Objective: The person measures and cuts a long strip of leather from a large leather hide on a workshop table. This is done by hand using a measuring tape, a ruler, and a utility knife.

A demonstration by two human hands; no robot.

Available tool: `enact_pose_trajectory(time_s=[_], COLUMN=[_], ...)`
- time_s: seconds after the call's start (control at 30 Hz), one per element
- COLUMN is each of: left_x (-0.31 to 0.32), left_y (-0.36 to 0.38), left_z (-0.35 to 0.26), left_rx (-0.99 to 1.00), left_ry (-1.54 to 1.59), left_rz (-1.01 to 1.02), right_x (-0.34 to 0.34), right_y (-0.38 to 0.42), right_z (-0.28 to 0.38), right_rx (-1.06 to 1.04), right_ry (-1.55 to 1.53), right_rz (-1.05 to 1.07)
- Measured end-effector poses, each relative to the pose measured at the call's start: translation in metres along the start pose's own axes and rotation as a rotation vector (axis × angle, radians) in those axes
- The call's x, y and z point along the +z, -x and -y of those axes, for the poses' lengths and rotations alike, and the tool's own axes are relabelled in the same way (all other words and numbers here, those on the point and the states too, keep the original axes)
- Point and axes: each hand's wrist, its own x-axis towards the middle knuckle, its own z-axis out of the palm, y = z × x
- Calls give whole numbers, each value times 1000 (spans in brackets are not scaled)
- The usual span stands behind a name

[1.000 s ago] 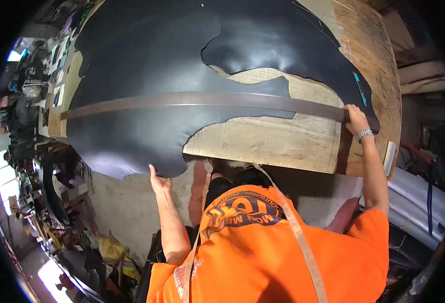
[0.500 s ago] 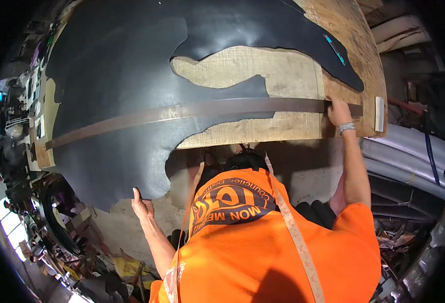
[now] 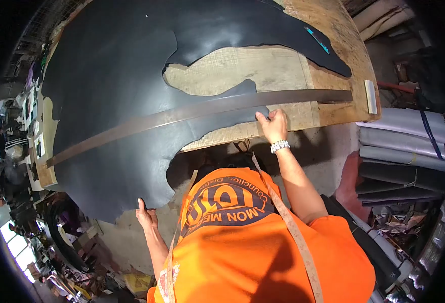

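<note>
A large black leather hide [image 3: 106,65] covers much of the table, and its near part hangs over the front edge. A long dark straightedge [image 3: 202,108] lies across it, with its right end over bare wood. My right hand [image 3: 275,126] pinches the narrow tip of the hide just below the straightedge, thumb on top. At the hide's hanging lower edge, my left hand [image 3: 146,216] is closed on the leather, with the thumb over it and the other fingers partly hidden.
A turquoise cutter [image 3: 317,40] rests on the hide at the far right. A pale block [image 3: 370,97] sits near the wooden table's [image 3: 336,108] right edge. Rolls of material [image 3: 404,139] are stacked to the right. A tape measure [image 3: 295,232] hangs round my neck.
My right hand has let go of the straightedge's right part and moved left to the hide's tip. The left hand stays near the hide's lower edge. The camera view has shifted slightly.
</note>
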Motion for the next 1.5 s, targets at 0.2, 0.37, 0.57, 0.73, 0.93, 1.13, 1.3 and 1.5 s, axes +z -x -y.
enact_pose_trajectory(time_s=[0.2, 0.37, 0.57, 0.73, 0.93, 1.13, 1.3, 1.5], left_x=[-6, 1, -3, -6, -7, -15, 98, 172], left_y=[2, 2, 1, 2, 3, -1, 80, 148], left_z=[4, 4, 4, 3, 9, 6, -60, -135], left_rx=[4, -6, -24, -29, -18, -245, -93, 1], left_ry=[32, 41, 37, 23, 16, -300, -1110, -203], left_rz=[30, 60, 49, 44, 35, -29, 260, 1502], right_x=[32, -17, 14, 8, 12, 6, -14, 3], right_y=[-27, -31, 1, -23, -37, -30, -21, -57], right_z=[-25, -5, 2, -12, -38, -29, -21, -117], right_rx=[162, 161, -152, -88, 29, 63, 67, -91], right_ry=[-394, -101, 69, -32, -272, -298, -355, -635], right_rz=[145, 372, -78, 42, 165, 132, 159, 242])
